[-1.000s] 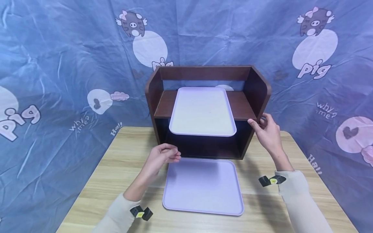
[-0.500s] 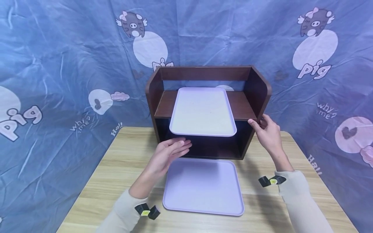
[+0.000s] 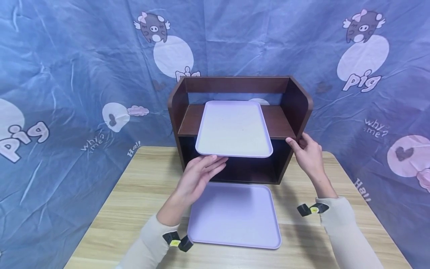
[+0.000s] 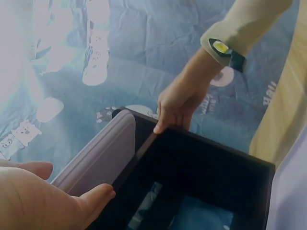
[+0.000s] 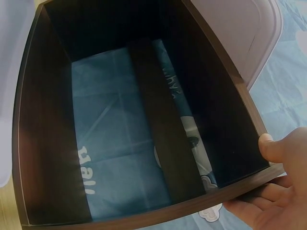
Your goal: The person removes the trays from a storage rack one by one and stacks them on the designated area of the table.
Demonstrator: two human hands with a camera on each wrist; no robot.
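Observation:
A dark brown wooden shelf (image 3: pixel 235 85) with an open lower compartment stands on the table. A pale lilac tray (image 3: pixel 235 129) lies on its upper board, the front part jutting out past the board. My left hand (image 3: pixel 196 177) pinches that tray's front edge near the left corner. In the left wrist view, the tray (image 4: pixel 103 153) passes between thumb and fingers. My right hand (image 3: pixel 309 155) grips the shelf's right side, thumb at the front edge; its fingers lie partly hidden behind the panel. In the right wrist view, the thumb (image 5: pixel 274 147) presses the corner of the wood.
A second lilac tray (image 3: pixel 235 216) lies flat on the light wood table (image 3: pixel 134 209), in front of the shelf. Blue cloth (image 3: pixel 80 74) with pig prints hangs behind and at both sides. The shelf's lower compartment (image 3: pixel 248 170) is dark inside.
My left hand has moved up and to the right, from beside the shelf's lower front to the upper tray's front edge, and has taken hold there. The right hand stays on the shelf.

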